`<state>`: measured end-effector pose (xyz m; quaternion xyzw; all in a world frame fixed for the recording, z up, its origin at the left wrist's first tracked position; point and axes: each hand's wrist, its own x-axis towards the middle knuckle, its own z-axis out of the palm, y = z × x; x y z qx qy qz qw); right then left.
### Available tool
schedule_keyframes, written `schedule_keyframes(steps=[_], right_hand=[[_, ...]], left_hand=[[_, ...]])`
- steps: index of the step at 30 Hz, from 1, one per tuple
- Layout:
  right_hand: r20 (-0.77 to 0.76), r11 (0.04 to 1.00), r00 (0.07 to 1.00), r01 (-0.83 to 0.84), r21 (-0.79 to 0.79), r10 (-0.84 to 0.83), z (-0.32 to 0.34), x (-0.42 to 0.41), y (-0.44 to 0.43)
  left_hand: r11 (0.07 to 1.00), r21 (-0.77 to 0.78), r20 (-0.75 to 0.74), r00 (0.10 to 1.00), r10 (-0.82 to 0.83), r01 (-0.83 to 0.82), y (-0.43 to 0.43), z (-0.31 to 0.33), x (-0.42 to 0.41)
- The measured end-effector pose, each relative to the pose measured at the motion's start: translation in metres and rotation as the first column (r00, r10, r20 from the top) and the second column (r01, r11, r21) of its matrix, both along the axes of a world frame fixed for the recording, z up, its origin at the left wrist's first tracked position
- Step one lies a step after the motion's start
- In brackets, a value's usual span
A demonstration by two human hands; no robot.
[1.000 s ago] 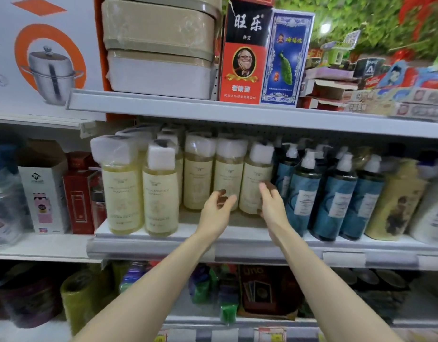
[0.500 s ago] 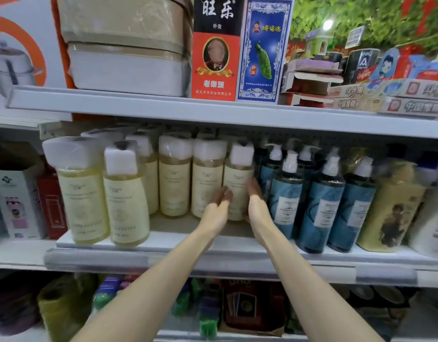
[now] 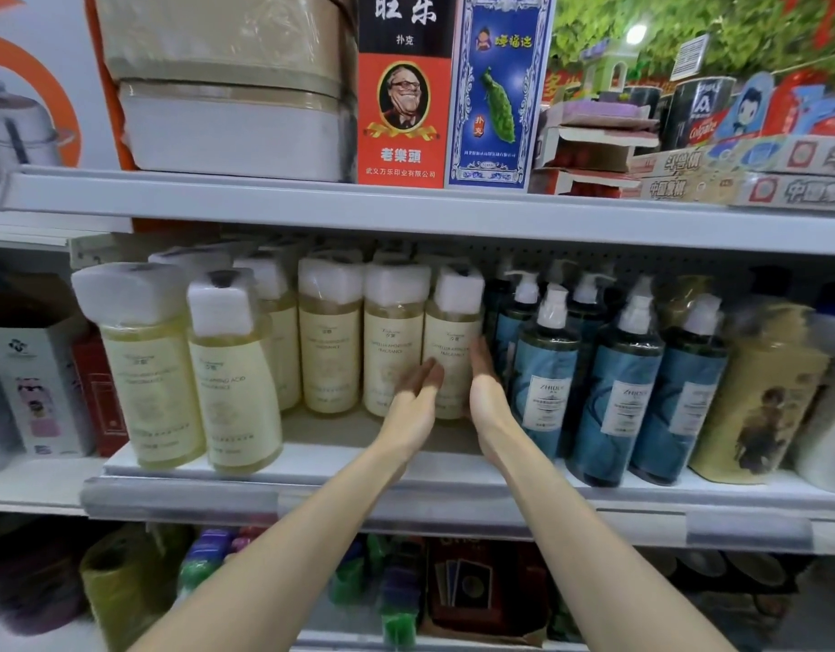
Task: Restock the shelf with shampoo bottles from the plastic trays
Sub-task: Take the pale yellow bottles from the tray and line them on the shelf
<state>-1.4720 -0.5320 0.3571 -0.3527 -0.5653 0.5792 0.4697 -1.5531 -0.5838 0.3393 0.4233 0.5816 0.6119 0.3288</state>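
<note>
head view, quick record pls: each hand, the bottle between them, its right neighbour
pale yellow bottle: upright, white cap, rightmost of its row
left hand: open, fingers straight, at its left front
right hand: open, flat along its right side
teal pump bottles: upright, just right of it

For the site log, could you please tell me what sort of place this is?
Most likely a small shop: shelves with price-label rails, rows of shrink-wrapped shampoo bottles, boxed toothpaste above.
</note>
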Motion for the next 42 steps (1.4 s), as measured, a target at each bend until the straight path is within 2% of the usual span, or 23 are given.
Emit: schedule_keyframes(steps=[14, 32, 38, 42], right_hand=[[0.024, 0.998, 0.998, -0.054, 0.021, 0.053, 0.009, -0.001, -0.009], [0.019, 1.000, 1.000, -0.013, 0.018, 0.013, 0.009, -0.004, -0.009], [0.042, 0.999, 0.999, -0.017, 0.047, 0.015, 0.014, 0.003, -0.012], [0.119, 0.994, 0.992, -0.053, 0.097, 0.042, 0.012, 0.015, -0.019]], left_hand=[[1.000, 0.010, 0.037, 0.999, 0.029, -0.029, 0.001, -0.001, -0.003], [0.999, -0.053, 0.017, 1.000, -0.005, 0.006, -0.004, 0.005, -0.004], [0.997, -0.075, 0.051, 0.998, 0.038, -0.034, -0.011, 0.010, -0.007], [0.995, -0.045, 0.053, 0.995, 0.086, -0.084, -0.025, 0.013, -0.003]])
